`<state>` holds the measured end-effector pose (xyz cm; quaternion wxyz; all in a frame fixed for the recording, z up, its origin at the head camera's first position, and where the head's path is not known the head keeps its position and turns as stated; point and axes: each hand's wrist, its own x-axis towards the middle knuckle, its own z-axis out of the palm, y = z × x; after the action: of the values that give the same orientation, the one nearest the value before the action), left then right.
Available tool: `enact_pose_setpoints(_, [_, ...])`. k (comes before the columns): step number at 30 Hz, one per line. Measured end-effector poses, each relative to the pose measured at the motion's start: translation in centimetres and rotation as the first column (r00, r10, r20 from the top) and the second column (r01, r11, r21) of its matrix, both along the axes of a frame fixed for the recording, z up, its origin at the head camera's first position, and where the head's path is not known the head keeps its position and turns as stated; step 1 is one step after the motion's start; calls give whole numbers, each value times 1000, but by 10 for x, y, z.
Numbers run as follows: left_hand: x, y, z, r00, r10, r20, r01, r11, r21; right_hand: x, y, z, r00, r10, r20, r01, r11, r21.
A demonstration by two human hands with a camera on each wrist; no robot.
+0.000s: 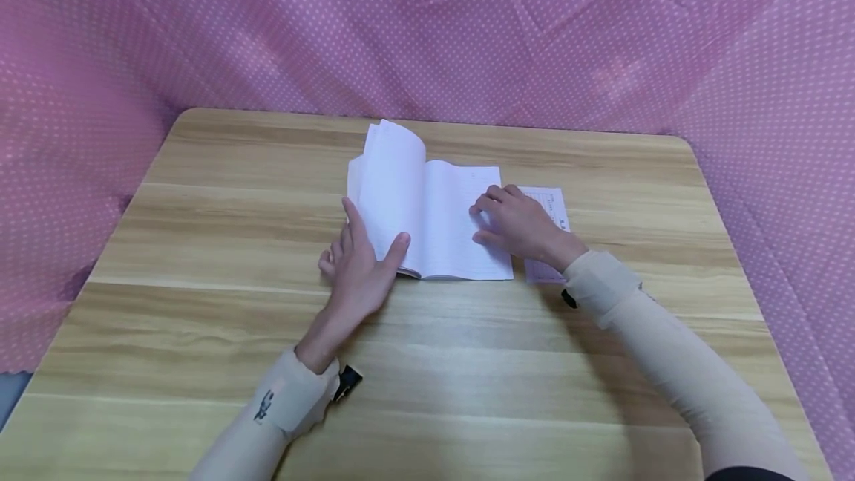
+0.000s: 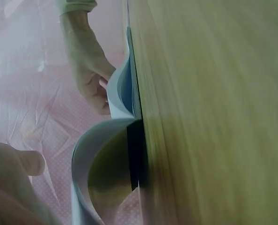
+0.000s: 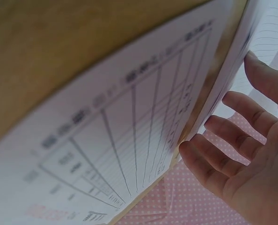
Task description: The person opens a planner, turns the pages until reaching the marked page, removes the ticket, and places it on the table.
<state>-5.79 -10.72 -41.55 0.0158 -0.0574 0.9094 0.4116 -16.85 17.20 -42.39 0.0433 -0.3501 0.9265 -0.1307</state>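
Observation:
A notebook [image 1: 461,228] lies spread on the table with white ruled pages, its left-hand leaves [image 1: 394,177] lifted and curving upward. My left hand [image 1: 361,269] is at the lower left corner of those leaves, thumb and index finger spread apart. From the left wrist view, the leaves [image 2: 78,159] bow up off the tabletop beside that hand; any finger contact underneath is hidden. Over the right page's outer edge is my right hand [image 1: 517,221], fingers loosely bent and nothing gripped. Beneath its wrist lies a printed form [image 3: 129,122] with a ruled table, partly covered by the hand.
The wood-grain table [image 1: 234,191] has rounded far corners. A pink dotted cloth [image 1: 427,43] hangs behind it and along both sides. Both forearms wear light sleeves [image 1: 601,288], with a small black piece [image 1: 347,383] at the left wrist.

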Motion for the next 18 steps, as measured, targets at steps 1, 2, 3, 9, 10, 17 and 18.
enact_pose_setpoints(1, [0,1,0,1000,5,-17,-5,1000,12,0,0,0,1000,0,0,0,1000,1])
enact_pose_setpoints(2, [0,2,0,999,9,-33,-8,1000,24,0,0,-1,1000,2,-2,-2,1000,2])
enact_pose_setpoints(3, [0,3,1,999,13,-51,-11,999,37,0,0,-1,1000,2,-2,-2,1000,3])
enact_pose_setpoints(9, [0,9,3,980,35,-195,-12,993,117,-1,0,-1,1000,0,4,0,1000,7])
enact_pose_setpoints(10, [-1,9,3,971,39,-237,-14,994,109,-1,1,-1,1000,0,6,0,1000,7])
enact_pose_setpoints(17, [-6,1,1,812,77,-579,-109,994,-20,0,2,-1,1000,-1,16,1,1000,3])
enact_pose_setpoints(18, [-7,0,1,794,80,-603,-116,993,-21,0,2,-1,1000,-2,18,2,1000,2])
